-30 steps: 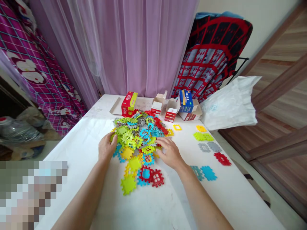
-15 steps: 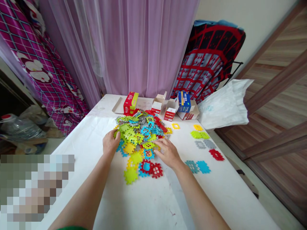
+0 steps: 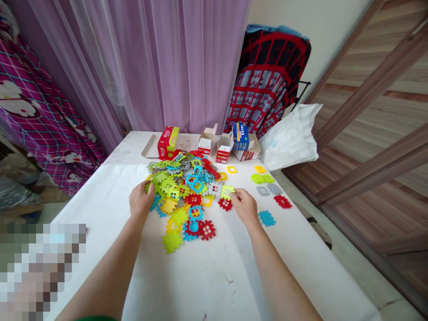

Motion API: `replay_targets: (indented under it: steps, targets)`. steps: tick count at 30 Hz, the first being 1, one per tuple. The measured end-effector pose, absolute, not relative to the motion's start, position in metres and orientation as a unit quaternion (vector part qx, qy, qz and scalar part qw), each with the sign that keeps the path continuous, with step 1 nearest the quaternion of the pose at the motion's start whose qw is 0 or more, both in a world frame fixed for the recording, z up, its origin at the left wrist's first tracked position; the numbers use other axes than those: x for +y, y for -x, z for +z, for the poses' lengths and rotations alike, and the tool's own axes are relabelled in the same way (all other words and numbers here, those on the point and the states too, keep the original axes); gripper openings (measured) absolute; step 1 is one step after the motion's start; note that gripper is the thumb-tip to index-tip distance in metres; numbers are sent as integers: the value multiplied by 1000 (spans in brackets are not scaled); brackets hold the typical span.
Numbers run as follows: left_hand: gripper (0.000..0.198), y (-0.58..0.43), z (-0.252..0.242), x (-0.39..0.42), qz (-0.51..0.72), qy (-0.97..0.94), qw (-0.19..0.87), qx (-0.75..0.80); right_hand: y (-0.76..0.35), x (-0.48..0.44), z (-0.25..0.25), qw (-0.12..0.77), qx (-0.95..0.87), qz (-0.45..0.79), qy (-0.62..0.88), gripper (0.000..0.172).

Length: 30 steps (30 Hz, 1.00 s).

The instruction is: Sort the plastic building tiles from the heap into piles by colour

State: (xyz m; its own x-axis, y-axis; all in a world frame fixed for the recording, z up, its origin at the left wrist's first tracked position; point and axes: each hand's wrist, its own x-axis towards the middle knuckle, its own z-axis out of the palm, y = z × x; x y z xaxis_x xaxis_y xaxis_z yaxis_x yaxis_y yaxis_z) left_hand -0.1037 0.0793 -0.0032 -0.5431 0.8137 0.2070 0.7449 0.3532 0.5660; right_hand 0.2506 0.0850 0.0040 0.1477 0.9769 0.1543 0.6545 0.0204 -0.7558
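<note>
The right hand pinches 1 lime tile at the right edge of the pile; if teeth catch, the red tile near it could be dragged along. The lime tile looks flat, toothed, open in the middle. The left hand curves at the pile's left edge; its grip I cannot tell.

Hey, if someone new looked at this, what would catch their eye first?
Probably the bright pile of plastic pieces on the white table, with the left hand at its left edge and the right hand pinching a lime frame at its right. Behind it, small boxes line the table's far edge, and a purple curtain hangs beyond them.
</note>
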Motion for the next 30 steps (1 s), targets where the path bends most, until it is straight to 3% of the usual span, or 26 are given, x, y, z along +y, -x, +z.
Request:
replay_targets:
  steps: [6,12,25,30]
  targets:
    - [48,104,-1,79,307,-472,61,824,-285,99,-1,345,-532,279,721,32]
    - [49,105,-3,81,298,-470,61,829,-281,90,11,450,-469,458,607,37]
    - [45,106,-6,82,304,-471,53,827,-253,83,46,413,-450,609,505,37]
    - [45,107,-10,83,320,-469,48,821,-239,84,42,357,-454,631,517,41]
